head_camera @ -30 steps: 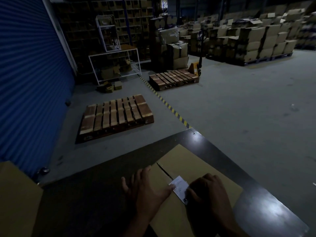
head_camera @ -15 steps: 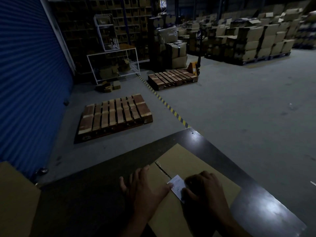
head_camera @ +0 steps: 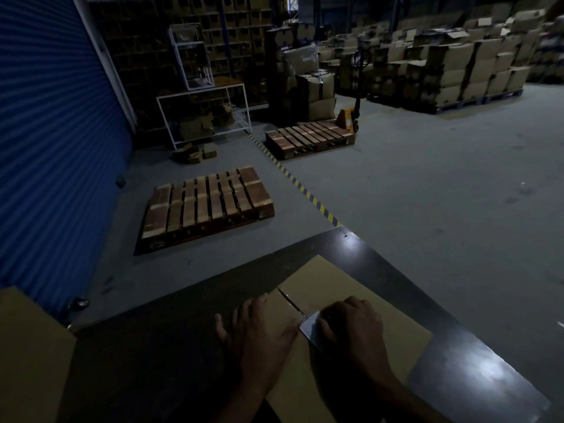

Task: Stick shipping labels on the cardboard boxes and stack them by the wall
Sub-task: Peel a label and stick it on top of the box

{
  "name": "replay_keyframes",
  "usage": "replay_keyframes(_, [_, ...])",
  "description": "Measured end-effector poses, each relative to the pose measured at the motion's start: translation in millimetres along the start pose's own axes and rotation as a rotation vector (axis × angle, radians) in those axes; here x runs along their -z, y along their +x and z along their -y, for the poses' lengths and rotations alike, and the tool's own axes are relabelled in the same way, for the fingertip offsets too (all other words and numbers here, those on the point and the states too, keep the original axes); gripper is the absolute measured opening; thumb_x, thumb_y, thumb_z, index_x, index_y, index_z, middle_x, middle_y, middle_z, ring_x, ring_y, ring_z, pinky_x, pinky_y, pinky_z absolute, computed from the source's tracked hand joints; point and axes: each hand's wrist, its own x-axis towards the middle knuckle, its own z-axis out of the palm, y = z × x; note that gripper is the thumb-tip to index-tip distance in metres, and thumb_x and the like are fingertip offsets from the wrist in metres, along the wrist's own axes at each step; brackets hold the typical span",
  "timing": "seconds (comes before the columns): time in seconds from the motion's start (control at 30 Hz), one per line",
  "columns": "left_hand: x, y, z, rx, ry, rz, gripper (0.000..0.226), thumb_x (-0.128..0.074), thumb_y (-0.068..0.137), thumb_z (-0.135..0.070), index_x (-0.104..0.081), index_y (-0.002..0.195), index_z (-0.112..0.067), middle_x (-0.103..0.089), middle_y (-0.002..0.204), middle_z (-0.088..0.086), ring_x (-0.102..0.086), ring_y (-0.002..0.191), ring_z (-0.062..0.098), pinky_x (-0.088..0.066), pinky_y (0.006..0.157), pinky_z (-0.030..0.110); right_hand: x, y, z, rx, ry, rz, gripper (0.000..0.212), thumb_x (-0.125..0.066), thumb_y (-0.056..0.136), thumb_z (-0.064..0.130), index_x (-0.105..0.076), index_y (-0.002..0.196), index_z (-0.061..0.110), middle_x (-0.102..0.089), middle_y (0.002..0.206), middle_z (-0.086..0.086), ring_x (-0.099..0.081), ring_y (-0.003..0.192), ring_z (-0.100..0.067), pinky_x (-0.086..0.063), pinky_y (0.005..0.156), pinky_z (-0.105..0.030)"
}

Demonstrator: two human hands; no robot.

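Since a second ago the right hand (head_camera: 351,326) has slid further over the shipping label (head_camera: 308,326), so less white shows — its fingers curl down, pressing the label onto the cardboard box (head_camera: 332,282). Just beside it, the left hand (head_camera: 256,337) lies spread flat on the box's near flap, steadying it. Beneath both hands the box sits on the dark tabletop (head_camera: 171,331). It looks stiff but light, probably best taken by its two side edges. Whatever is printed on the label is too dim to read — no brand shows on the box.
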Motion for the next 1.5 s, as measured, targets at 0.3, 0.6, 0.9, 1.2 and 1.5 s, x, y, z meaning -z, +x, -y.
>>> replay_keyframes(0.3, [-1,-1,0,0.006,-0.020,-0.006,0.076,-0.036,0.081,-0.089,-0.058,0.132,-0.036,-0.063,0.130,-0.011,-0.058,0.126,0.017,-0.022,0.120,0.062,-6,-6,9,-0.071,-0.064,-0.044,0.014,-0.060,0.089,0.046,-0.064,0.092,0.033,-0.049,0.088,0.013,-0.040,0.087,-0.013,-0.025,0.075,-0.031])
replay_keyframes(0.6, [0,0,1,0.017,0.011,0.018,0.067,-0.034,0.087,-0.081,-0.054,0.135,-0.037,-0.061,0.133,-0.013,-0.056,0.128,0.015,-0.021,0.121,0.060,-6,-9,6,-0.042,-0.064,-0.012,0.015,-0.055,0.088,0.049,-0.058,0.095,0.036,-0.048,0.093,0.015,-0.041,0.091,-0.012,-0.034,0.081,-0.033])
replay_keyframes(0.9, [0,6,10,0.086,-0.072,0.007,0.048,-0.051,0.094,-0.065,-0.055,0.133,-0.038,-0.060,0.127,-0.009,-0.054,0.123,0.017,-0.037,0.107,0.044,31,-73,-41,-0.139,-0.010,-0.260,0.040,-0.095,0.051,0.042,-0.067,0.078,0.033,-0.048,0.079,0.003,-0.051,0.078,-0.023,-0.039,0.072,-0.033])
replay_keyframes(1.2, [25,-16,33,0.311,-0.317,0.164,0.083,-0.073,0.083,-0.062,-0.039,0.152,-0.031,-0.051,0.147,0.005,-0.050,0.133,0.027,-0.040,0.109,0.046,14,-30,-70,-0.043,0.013,-0.069,0.032,-0.069,0.086,0.042,-0.066,0.117,0.034,-0.055,0.122,0.001,-0.052,0.117,-0.025,-0.044,0.092,-0.033])
replay_keyframes(1.5, [32,-58,39,0.254,-0.428,0.324,0.142,-0.067,0.038,-0.092,-0.015,0.158,-0.036,-0.051,0.152,-0.001,-0.055,0.135,0.023,-0.043,0.112,0.045,10,31,-48,0.237,-0.091,0.134,0.032,-0.074,0.080,0.045,-0.068,0.112,0.041,-0.058,0.133,0.010,-0.048,0.128,-0.017,-0.042,0.104,-0.036])
